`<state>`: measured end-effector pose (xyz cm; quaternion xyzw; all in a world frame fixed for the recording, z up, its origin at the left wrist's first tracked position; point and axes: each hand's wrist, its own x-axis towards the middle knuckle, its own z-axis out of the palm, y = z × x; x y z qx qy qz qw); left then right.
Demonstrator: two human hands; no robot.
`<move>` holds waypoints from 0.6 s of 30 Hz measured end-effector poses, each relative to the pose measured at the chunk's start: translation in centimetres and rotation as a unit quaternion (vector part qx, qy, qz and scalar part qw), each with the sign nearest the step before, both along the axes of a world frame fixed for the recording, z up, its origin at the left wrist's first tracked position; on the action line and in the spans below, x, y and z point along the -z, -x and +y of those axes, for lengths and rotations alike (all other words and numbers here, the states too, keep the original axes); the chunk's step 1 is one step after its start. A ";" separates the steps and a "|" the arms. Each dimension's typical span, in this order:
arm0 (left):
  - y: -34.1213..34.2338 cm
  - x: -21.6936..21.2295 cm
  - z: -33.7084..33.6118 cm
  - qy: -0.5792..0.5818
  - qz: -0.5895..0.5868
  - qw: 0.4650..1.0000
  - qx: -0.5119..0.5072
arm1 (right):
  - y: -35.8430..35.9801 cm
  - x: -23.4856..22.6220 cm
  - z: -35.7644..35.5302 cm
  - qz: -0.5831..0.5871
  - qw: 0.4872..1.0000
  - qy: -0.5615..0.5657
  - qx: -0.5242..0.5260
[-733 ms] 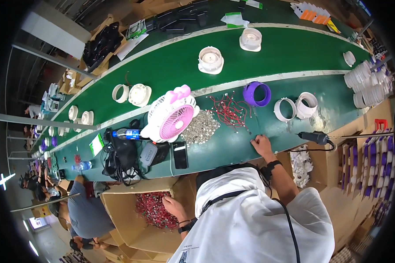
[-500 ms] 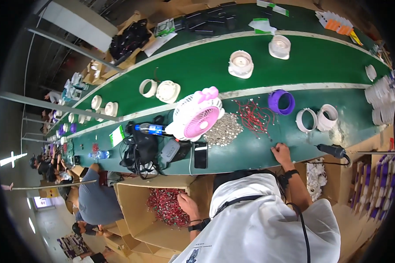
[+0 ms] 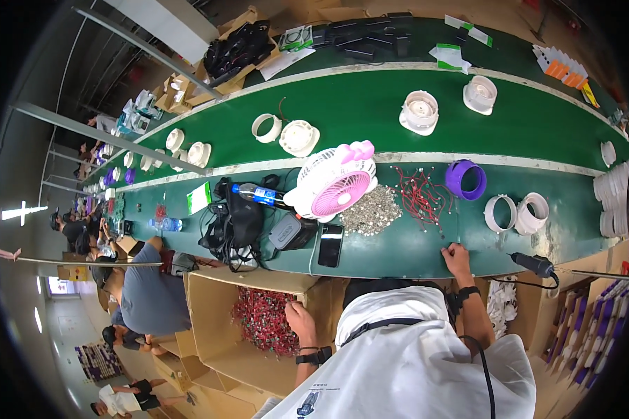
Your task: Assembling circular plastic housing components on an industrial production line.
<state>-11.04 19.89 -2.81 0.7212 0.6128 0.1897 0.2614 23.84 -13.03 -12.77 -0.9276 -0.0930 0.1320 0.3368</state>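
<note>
My left hand [image 3: 300, 322] hangs with curled fingers over the right side of an open cardboard box [image 3: 213, 342]. A heap of small parts with red wires [image 3: 262, 318] lies in that box, beside my fingers. My right hand [image 3: 456, 258] rests closed on the near edge of the green table [image 3: 391, 255]. Whatever either hand may hold is too small or hidden to make out. Beyond my right hand is a loose bunch of red wires [image 3: 423, 199], with a pile of small silvery parts [image 3: 370, 211] to its left.
A pink and white fan [image 3: 339, 188], a phone [image 3: 330, 246] and a black bag [image 3: 244, 220] occupy the table's left part. To the right are a purple ring [image 3: 465, 180], white rings [image 3: 500, 213] and a black corded tool [image 3: 532, 263]. White housings [image 3: 419, 112] stand on the green belt. A person [image 3: 154, 293] sits at left.
The whole view has shifted, so table items appear farther right. My hands stay at nearly the same places, left by the box and right at the table edge.
</note>
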 end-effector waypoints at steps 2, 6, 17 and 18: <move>0.0 0.3 0.2 0.002 -0.001 1.000 0.002 | -0.1 0.1 -0.1 -0.027 1.000 0.004 -0.007; 1.0 -0.8 0.1 -0.016 0.011 1.000 -0.014 | -0.1 0.3 1.3 -0.048 0.997 -0.028 -0.045; -0.3 -2.5 -1.4 -0.015 0.030 0.998 -0.057 | -1.0 -0.5 -3.0 0.015 0.981 0.140 -0.135; -0.1 -2.5 -1.6 -0.030 0.030 0.997 -0.057 | -1.1 -0.6 -2.9 -0.001 0.982 0.125 -0.144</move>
